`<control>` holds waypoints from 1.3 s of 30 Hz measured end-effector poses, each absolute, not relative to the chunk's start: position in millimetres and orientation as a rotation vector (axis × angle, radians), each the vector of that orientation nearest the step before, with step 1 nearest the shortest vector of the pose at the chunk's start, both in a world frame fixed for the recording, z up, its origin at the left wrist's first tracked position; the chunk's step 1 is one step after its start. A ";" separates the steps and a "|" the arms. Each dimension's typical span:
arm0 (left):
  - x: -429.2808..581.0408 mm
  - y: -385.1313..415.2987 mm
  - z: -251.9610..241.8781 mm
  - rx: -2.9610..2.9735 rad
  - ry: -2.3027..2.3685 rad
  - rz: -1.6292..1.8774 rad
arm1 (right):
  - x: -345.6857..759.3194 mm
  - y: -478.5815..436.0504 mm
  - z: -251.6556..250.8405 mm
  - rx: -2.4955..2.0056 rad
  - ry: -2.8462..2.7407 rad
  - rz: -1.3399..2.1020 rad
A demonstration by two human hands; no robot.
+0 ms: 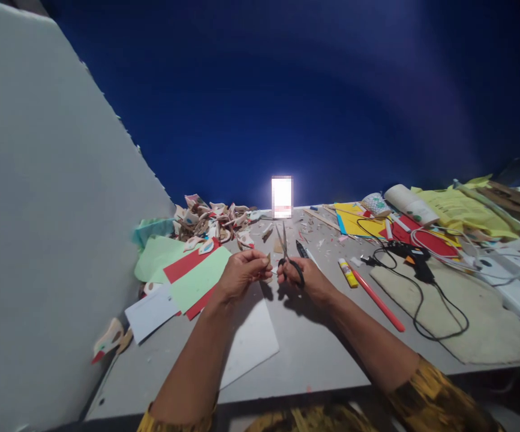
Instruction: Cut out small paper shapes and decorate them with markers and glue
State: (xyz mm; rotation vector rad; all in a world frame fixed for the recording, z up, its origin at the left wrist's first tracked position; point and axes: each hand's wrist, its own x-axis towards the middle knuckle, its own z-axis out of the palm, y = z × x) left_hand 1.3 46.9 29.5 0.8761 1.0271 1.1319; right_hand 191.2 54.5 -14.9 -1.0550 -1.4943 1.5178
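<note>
Over the middle of the table, my left hand (247,268) pinches a small brown piece (268,259), perhaps cardboard, between thumb and fingers. My right hand (307,279) is closed around the black handles of a pair of scissors (285,243). The blades point up and away, slightly parted, and nothing shows between them. A white sheet (253,342) lies partly under my left forearm. Just beyond my right hand lies a black marker (301,248).
Bird-shaped cutouts (215,222) are heaped at the back left, near green paper (201,276). On the right are a glue stick (348,273), a red stick (379,300), and a glue gun (415,258) with a looping cord. A bright light (282,197) stands at the back.
</note>
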 end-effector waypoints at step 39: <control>-2.7 45.4 38.1 0.792 1.048 1.264 | 181.0 37.3 -5.3 -1.030 -1.503 1.771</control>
